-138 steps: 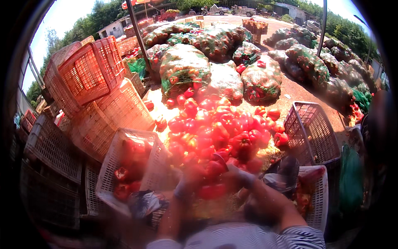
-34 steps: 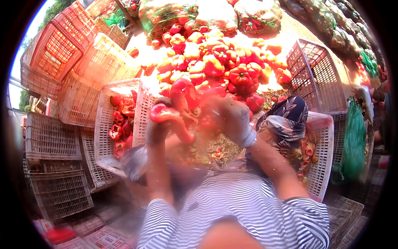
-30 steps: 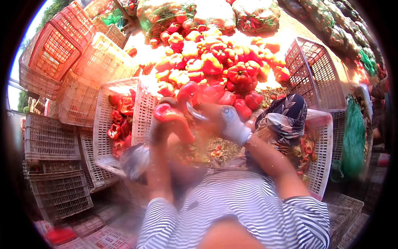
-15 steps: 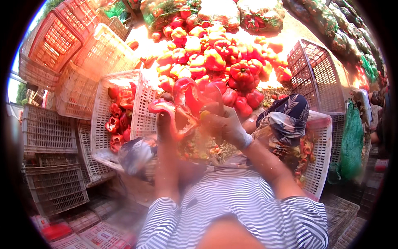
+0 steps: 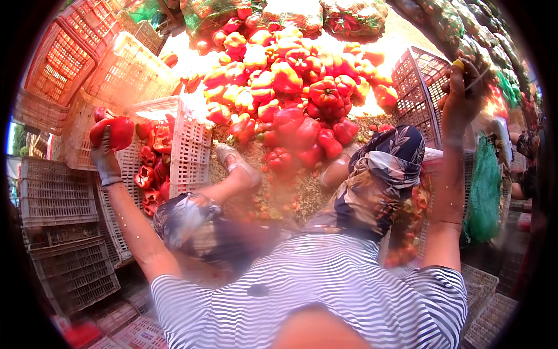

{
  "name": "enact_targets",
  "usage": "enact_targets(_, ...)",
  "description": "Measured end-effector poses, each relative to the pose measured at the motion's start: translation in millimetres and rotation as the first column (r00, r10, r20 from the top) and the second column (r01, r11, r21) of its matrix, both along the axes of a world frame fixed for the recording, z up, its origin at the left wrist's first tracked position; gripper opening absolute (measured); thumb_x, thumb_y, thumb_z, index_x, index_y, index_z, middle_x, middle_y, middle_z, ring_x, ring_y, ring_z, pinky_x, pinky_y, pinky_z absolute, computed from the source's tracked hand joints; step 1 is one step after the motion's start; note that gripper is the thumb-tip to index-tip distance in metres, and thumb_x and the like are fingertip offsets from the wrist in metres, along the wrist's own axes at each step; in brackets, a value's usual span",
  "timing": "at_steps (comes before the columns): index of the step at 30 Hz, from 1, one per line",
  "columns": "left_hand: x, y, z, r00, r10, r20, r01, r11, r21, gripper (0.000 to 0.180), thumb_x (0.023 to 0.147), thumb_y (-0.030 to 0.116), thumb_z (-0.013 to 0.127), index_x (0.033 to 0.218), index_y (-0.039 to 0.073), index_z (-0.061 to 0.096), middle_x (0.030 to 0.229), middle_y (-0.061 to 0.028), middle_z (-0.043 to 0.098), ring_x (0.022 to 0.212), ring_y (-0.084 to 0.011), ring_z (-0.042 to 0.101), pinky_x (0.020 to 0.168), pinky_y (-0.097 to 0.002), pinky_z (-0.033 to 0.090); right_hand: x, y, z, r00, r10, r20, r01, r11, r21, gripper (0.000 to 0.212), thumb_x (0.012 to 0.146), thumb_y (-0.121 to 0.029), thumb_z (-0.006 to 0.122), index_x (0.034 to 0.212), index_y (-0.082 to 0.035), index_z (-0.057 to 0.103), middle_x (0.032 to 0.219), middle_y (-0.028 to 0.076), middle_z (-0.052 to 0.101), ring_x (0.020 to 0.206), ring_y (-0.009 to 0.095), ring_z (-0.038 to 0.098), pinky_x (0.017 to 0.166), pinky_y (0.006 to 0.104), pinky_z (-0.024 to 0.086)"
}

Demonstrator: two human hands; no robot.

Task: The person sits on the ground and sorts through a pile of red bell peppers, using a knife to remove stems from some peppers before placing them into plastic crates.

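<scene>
While both arms are being held wide, the left hand is carrying 1 red pepper near the left crate; its grip is clamping the pepper from below, apparently to support its weight, though I cannot tell whether it is hanging over the crate. Cut peppers are lying inside that crate, which is standing beside the left leg, likely for a short sideways reach. The right hand is hanging high beside the brown crate; a pale strip is showing there, but I cannot tell whether that grip is closing on anything. Pepper scraps are sitting by the right leg, probably for separation. The heap of peppers is lying ahead of the feet, presumably for easy picking.
</scene>
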State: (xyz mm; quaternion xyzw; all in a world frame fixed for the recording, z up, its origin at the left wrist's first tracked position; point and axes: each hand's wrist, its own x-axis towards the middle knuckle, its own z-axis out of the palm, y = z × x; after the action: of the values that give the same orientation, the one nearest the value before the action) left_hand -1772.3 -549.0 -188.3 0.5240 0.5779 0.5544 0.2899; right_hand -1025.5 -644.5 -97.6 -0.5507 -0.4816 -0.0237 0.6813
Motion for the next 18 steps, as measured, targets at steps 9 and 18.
enact_targets(9,190.3,28.2,-82.0,0.379,-0.391,-0.839,0.178,0.92,-0.348,0.073,0.082,0.042,0.075,0.143,0.013,0.048,0.13,-0.0206,0.061,0.117,-0.0392,0.06,0.097,-0.0465,0.05,248.9,53.4,-59.1,0.898,-0.271,0.347,0.438,0.617,-0.654,0.06,0.087,-0.033,0.069,0.139,-0.005,0.055,0.095,0.003,0.065,0.06,0.012,0.056,0.053,0.0265,0.043)
enact_targets(18,437.9,37.3,-211.3,0.005,-0.462,-0.887,0.373,0.824,-0.427,0.07,0.075,0.031,0.075,0.141,0.029,0.052,0.137,-0.016,0.052,0.109,-0.0355,0.06,0.084,-0.0462,0.051,-84.6,21.7,-102.5,0.682,0.296,-0.669,-0.726,0.378,-0.574,0.047,0.094,-0.02,0.064,0.136,-0.002,0.053,0.082,0.006,0.062,0.053,0.006,0.052,0.047,0.0215,0.04)
